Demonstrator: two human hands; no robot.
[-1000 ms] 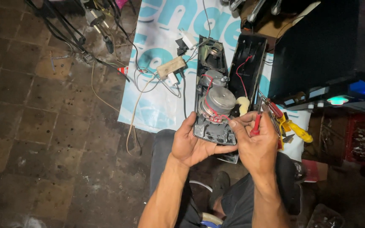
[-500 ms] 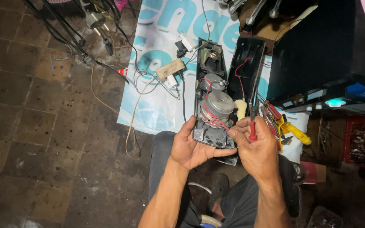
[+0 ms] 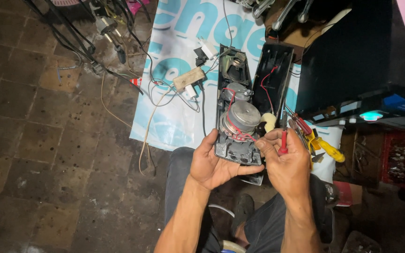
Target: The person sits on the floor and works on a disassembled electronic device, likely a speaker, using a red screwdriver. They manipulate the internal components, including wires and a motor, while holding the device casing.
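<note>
Head view, the only one we have. We look down on a person seated over a dark tiled floor (image 3: 38,140), knees at the bottom of the frame.

The left hand (image 3: 214,161) cups the near end of an opened black speaker housing (image 3: 234,119), fingers curled up along its left edge and the thumb stretched under its bottom edge. We read this as a closed hold on the housing. Inside the housing we see a round grey speaker magnet (image 3: 243,116) with red wires (image 3: 233,126) looping over it, and a smaller driver further up.

The right hand (image 3: 284,161) sits just beside the housing's lower right corner. Its fingers are pinched around a red-handled probe (image 3: 283,140), held upright, with the forefinger bent toward the wires at the magnet's edge. Whether the fingertip touches the wire we cannot tell.

The housing's detached black back panel (image 3: 273,77) lies alongside it on the right, on a white and light-blue printed sheet (image 3: 174,107) spread over the floor. On the sheet, left of the housing, we note a small beige block (image 3: 188,78) amid tangled cables. Right of the hands lie a yellow-handled tool (image 3: 326,150) and a red screwdriver (image 3: 301,122). A large black box (image 3: 352,61) stands at upper right.
</note>
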